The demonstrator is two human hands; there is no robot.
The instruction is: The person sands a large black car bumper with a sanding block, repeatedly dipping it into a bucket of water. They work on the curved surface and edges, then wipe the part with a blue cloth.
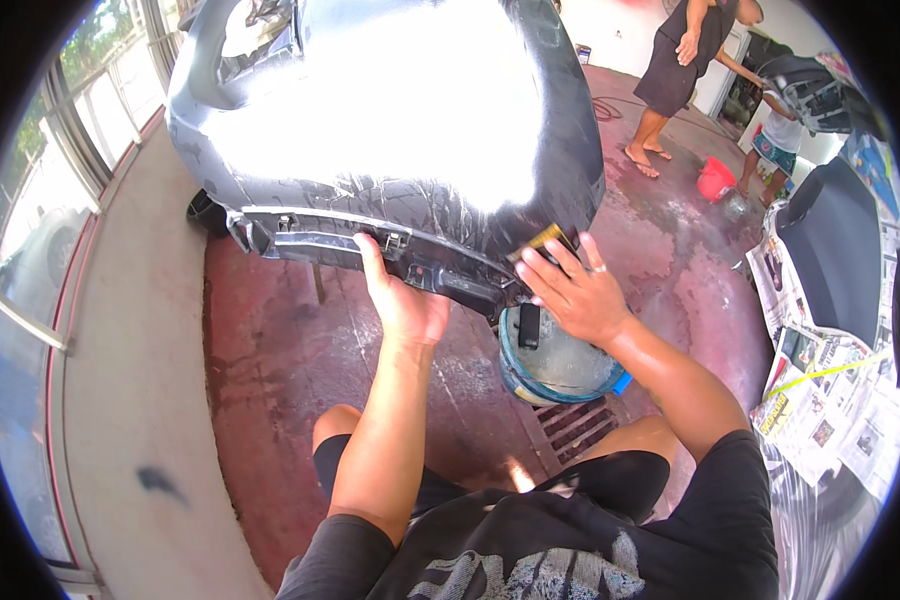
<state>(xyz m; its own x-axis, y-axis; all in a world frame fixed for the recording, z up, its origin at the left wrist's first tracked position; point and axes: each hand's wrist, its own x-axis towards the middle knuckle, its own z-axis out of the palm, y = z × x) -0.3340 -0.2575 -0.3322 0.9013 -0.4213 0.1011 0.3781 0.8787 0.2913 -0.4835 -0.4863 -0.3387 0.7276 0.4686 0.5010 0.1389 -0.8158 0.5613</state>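
Note:
A large dark car bumper (pixel 574 130), wet and streaked, fills the top middle, its upper face lost in sunlight glare. My left hand (pixel 410 308) grips its near lower edge from beneath, thumb up against the black inner rim. With fingers pressed together over it, my right hand (pixel 582 292) holds a small yellow and dark sanding pad (pixel 542 241) against the bumper's right corner. Below that corner stands a blue-rimmed bucket (pixel 515 375) of cloudy water. My palm and fingers hide part of the pad.
A floor drain grate (pixel 575 428) lies by the bucket. At right, a dark panel (pixel 835 240) rests on newspaper (pixel 820 400). Two people (pixel 675 60) stand at the back right near a red bucket (pixel 715 179). A low ledge (pixel 140 370) and windows run along the left.

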